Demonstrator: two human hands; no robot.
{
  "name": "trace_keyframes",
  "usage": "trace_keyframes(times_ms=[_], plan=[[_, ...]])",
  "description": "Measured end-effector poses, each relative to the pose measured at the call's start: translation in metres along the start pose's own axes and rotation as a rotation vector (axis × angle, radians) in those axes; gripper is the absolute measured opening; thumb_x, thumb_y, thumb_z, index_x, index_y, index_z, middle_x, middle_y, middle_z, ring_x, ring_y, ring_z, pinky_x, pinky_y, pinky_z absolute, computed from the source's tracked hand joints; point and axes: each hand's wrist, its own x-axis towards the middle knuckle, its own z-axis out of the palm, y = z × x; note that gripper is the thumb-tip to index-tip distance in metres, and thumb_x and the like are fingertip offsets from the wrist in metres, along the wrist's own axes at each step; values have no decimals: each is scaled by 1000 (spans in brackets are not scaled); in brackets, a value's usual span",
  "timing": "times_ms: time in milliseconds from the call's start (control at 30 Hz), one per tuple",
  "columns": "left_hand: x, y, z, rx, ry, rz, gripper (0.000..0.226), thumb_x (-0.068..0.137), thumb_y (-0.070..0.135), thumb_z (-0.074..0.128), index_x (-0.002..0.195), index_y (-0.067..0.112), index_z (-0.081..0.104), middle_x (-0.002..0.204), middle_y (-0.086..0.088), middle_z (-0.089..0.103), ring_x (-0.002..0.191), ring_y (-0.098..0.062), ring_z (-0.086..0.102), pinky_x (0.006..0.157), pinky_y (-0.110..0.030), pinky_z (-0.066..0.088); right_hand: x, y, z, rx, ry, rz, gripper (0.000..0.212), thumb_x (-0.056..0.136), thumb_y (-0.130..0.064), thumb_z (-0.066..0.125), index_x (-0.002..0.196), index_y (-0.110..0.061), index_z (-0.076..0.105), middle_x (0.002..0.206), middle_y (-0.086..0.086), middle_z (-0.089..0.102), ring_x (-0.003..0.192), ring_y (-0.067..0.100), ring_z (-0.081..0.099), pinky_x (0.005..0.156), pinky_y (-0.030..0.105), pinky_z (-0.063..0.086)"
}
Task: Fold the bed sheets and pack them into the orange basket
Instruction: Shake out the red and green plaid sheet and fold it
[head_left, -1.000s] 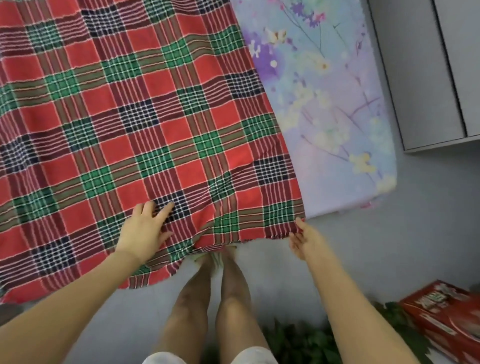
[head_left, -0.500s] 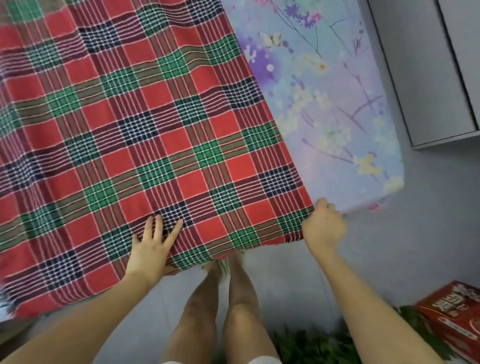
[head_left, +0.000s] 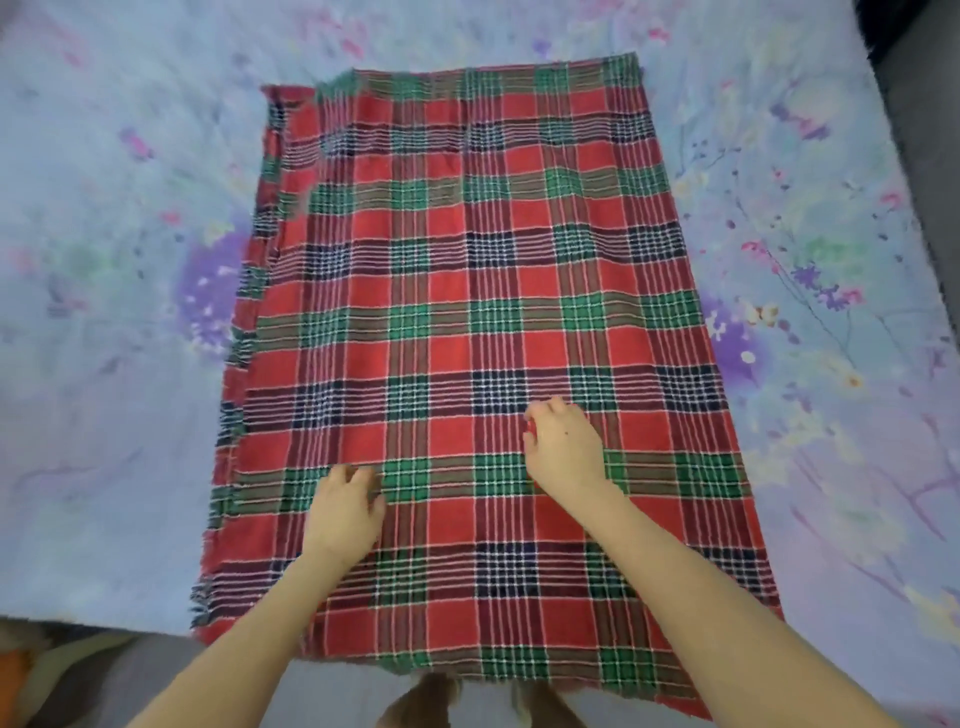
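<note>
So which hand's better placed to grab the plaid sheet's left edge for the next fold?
Left, likely: the left hand rests nearer that edge, while the right hand sits midway across the plaid sheet.

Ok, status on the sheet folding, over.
Left hand and right hand on plaid sheet, grip unclear. Sheet flat on floral bed. Nothing on top of it.

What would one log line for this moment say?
step: folding | plaid sheet: flat on bed | left hand: on sheet | right hand: on sheet

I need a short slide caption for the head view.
Left hand and right hand rest on a plaid sheet spread on a floral bed.
</note>
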Motion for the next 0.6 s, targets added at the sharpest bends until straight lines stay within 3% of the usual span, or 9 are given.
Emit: trace_keyframes(times_ms=[133, 267, 433, 600], plan=[[41, -41, -32, -141, 100, -107, 40, 88, 19, 59, 125, 2, 56, 114, -23, 55, 102, -41, 53, 90, -44, 43, 63, -67, 0, -23, -43, -98, 31, 94, -15, 49, 124, -13, 54, 122, 5, 57, 112, 25, 50, 91, 35, 46], [89, -87, -56, -257, 181, -208, 37, 91, 19, 57, 124, 3, 55, 117, -21, 55, 101, -36, 55, 87, -43, 43, 125, -126, 12, -54, -113, -149, 38, 97, -24, 47, 134, -15, 47, 133, 4, 51, 122, 26, 46, 99, 36, 42], [162, -139, -84, -428, 309, -244, 15, 87, 8, 58, 98, -1, 64, 95, -21, 64, 92, -40, 60, 76, -41, 43, 206, -176, 25, -116, -160, -115, 46, 98, -28, 46, 143, -19, 36, 145, 5, 40, 132, 25, 38, 105, 36, 38], [262, -172, -133, -486, 354, -176, 12, 90, 11, 52, 83, 8, 61, 81, -12, 61, 77, -33, 57, 66, -37, 39, 313, -216, 14, -211, -144, -21, 59, 97, -35, 49, 149, -25, 23, 156, 6, 20, 142, 30, 21, 111, 42, 33]])
